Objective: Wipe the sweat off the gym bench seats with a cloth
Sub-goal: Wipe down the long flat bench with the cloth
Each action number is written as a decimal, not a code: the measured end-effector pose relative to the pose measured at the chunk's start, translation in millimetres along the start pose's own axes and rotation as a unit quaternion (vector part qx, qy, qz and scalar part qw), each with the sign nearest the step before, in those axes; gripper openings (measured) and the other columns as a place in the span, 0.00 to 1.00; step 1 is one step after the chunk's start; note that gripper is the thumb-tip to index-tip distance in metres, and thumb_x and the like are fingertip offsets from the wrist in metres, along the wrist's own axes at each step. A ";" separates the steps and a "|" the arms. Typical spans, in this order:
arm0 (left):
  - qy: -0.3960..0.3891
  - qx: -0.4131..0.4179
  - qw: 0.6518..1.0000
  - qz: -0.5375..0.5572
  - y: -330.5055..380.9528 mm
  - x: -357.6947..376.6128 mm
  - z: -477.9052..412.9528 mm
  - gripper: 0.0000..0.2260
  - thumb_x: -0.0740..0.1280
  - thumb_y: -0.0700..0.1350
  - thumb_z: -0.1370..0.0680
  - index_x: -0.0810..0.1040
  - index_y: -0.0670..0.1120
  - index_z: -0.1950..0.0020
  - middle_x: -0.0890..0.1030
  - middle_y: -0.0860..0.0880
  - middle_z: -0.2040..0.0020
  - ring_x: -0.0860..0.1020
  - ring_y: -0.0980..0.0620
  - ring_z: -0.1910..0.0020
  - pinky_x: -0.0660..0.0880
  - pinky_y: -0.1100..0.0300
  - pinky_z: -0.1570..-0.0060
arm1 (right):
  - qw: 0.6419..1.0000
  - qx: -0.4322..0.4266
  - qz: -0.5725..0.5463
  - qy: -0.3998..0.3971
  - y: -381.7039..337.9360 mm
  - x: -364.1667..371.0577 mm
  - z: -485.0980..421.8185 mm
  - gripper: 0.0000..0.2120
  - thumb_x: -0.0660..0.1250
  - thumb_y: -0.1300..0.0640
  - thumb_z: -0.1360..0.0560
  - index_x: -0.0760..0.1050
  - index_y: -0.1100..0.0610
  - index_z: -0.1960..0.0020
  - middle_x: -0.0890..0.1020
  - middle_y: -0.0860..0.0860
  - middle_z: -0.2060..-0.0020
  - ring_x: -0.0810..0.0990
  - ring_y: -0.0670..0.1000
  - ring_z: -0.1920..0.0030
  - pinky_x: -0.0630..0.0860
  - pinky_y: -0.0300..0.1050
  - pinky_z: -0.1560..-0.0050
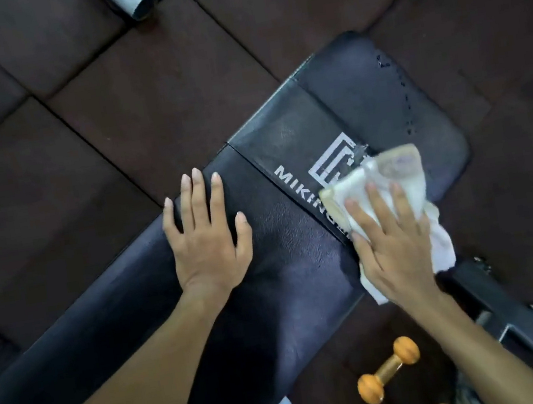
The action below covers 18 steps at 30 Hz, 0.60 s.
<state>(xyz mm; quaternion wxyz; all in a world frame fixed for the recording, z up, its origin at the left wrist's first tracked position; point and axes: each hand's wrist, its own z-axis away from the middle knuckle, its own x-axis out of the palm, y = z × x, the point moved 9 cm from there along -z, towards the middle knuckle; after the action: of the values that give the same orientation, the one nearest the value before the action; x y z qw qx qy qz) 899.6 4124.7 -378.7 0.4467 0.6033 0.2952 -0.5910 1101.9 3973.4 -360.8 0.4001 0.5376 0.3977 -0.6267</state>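
The left hand (206, 235) is lying flat with fingers spread on the black bench pad (268, 270). Further right, the right hand (391, 238) is pressing a crumpled white cloth (389, 176) with straight fingers onto the printed logo panel (305, 147). An orange dumbbell (389, 370) is lying on the floor below.

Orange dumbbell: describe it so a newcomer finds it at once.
Find the long black bench crossing the dark floor mats. On the floor beside its near edge, below the right hand and its white cloth, lies a small dumbbell. Its round orange ends stand out against the black.
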 end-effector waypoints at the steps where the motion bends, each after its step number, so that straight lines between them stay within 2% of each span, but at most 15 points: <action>1: -0.005 -0.001 1.000 0.001 -0.3 0.2 0.0 0.27 0.51 0.53 0.21 0.59 0.43 0.23 0.58 0.41 0.23 0.55 0.45 0.23 0.52 0.41 0.26 | 1.000 -0.014 -0.003 -0.001 -9.4 0.8 -13.5 0.24 0.57 0.48 0.21 0.62 0.44 0.25 0.64 0.51 0.24 0.59 0.60 0.24 0.64 0.65 0.37; 5: -0.008 -0.005 1.000 0.002 1.6 -0.3 1.7 0.28 0.51 0.54 0.21 0.57 0.44 0.23 0.57 0.42 0.22 0.53 0.46 0.22 0.51 0.42 0.26 | 0.997 -0.072 -0.005 0.019 -47.3 1.9 -75.1 0.23 0.58 0.48 0.21 0.66 0.44 0.26 0.67 0.51 0.25 0.62 0.62 0.25 0.65 0.64 0.38; 10: 0.004 -0.009 1.000 0.010 -0.3 -1.3 2.3 0.27 0.50 0.53 0.20 0.57 0.45 0.23 0.58 0.42 0.22 0.54 0.47 0.23 0.50 0.44 0.25 | 0.996 -0.080 -0.032 0.038 -71.7 -2.1 -101.0 0.24 0.58 0.47 0.22 0.65 0.42 0.26 0.64 0.48 0.24 0.60 0.58 0.23 0.59 0.62 0.32; 15: 0.012 -0.036 0.999 0.038 4.6 -7.8 4.6 0.26 0.51 0.53 0.20 0.61 0.45 0.24 0.60 0.43 0.23 0.55 0.48 0.23 0.50 0.44 0.25 | 0.994 -0.085 -0.042 0.048 -10.3 -3.1 -51.1 0.22 0.59 0.48 0.21 0.68 0.43 0.27 0.67 0.49 0.25 0.63 0.56 0.25 0.57 0.58 0.31; 18: 0.012 -0.134 0.983 0.124 17.2 -13.7 -5.0 0.26 0.54 0.54 0.22 0.64 0.43 0.27 0.60 0.43 0.23 0.52 0.48 0.23 0.45 0.41 0.25 | 0.999 -0.034 -0.027 0.015 46.6 -3.6 -38.8 0.23 0.56 0.48 0.20 0.64 0.41 0.25 0.63 0.47 0.23 0.58 0.55 0.23 0.55 0.58 0.30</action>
<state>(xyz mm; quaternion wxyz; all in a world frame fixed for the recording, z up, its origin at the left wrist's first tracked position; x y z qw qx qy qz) 915.3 4124.1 -362.5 0.5896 0.5771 0.3001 -0.4788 1159.3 3992.8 -364.5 0.3953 0.5220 0.4387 -0.6155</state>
